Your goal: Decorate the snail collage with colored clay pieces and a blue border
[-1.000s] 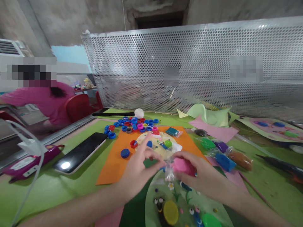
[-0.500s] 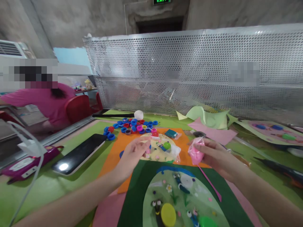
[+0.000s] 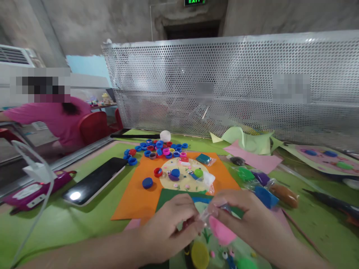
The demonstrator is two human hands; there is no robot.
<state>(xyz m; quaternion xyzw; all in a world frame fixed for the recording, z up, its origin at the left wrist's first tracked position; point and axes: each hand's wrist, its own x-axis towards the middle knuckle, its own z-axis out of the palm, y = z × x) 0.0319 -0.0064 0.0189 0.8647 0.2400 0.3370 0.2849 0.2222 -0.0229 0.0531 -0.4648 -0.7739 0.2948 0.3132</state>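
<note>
Close together in front of me, both hands grip a small clear plastic bag of pink modelling clay [image 3: 222,231]. My left hand [image 3: 175,228] is closed, its fingertips pinching the bag's crinkled end. My right hand [image 3: 242,220] is closed around the other side, with the pink lump hanging under its fingers. Beneath them lies a dark green sheet [image 3: 161,203] bearing a pale green oval with clay figures and a yellow cap [image 3: 199,254], partly hidden by my hands. Beyond it, an orange sheet [image 3: 131,201] carries a cream oval with more clay figures.
Bottle caps [image 3: 159,145], mostly blue, are heaped at the back. A phone [image 3: 95,181] and a purple power strip [image 3: 36,192] lie left. On the right are bagged clays, including brown clay [image 3: 286,194], and a glue gun [image 3: 331,201]. A person in pink [image 3: 53,119] sits far left.
My hands have come together, lower and nearer to me. My left hand now pinches the bag that my right hand held alone. The bagged clays on the right are now uncovered.
</note>
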